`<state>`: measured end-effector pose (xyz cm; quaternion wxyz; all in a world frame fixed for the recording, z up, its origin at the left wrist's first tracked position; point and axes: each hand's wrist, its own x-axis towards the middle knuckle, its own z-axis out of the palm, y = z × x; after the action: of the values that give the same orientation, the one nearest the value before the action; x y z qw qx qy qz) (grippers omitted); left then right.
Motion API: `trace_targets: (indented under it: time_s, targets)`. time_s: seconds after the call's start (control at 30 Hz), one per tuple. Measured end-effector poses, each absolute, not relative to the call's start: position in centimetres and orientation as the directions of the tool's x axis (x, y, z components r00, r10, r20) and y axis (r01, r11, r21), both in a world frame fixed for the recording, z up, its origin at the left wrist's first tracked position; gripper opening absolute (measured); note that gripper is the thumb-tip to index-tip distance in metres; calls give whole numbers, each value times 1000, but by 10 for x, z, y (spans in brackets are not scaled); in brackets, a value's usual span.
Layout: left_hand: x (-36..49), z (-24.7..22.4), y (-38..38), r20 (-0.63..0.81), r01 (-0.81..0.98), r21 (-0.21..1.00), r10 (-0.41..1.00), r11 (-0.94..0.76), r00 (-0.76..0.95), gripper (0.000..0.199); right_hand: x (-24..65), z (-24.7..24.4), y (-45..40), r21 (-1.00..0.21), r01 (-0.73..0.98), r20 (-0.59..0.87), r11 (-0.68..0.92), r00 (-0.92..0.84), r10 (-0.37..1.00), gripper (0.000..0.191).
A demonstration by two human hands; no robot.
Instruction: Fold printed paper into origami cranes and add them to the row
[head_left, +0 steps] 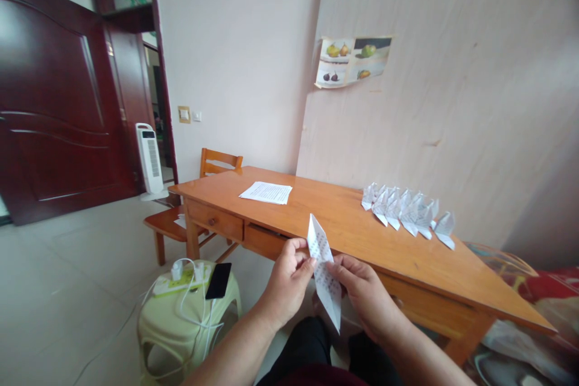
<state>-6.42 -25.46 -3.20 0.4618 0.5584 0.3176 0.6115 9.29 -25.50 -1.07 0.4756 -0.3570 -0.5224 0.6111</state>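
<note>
A folded sheet of printed paper point(326, 289), long and pointed at both ends, is held up in front of the table's near edge. My left hand point(289, 280) pinches its left side near the middle, thumb on the face toward me. On the other side my right hand point(362, 289) grips the right edge, its thumb also on the face; some fingers are hidden behind the paper. Several folded paper figures point(407, 211) stand in rows at the table's right end. A stack of printed sheets point(266, 192) lies flat toward the left.
The wooden table point(325, 205) spans the middle, with a chair point(169, 223) at its left end. On a pale green stool point(165, 316) rest a power strip point(181, 282), cables and a black phone point(219, 281). A white tower heater point(149, 160) stands by the doorway.
</note>
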Motion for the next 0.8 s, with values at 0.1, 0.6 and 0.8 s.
trace_targets:
  time_s: [0.1,0.6,0.8]
  targets:
    - [-63,-36,-253,395,-61,915,916,-400,-75,31,93,-17,-252,-987,-115,135,109,-249,959,34]
    - [-60,-33,-258,308,-256,922,951,-289,34,26,92,-16,-262,-450,594,566,667,-388,728,31]
    - [-61,-37,-255,190,-320,929,982,-187,-23,22,94,-24,-253,-644,439,573,626,-266,775,23]
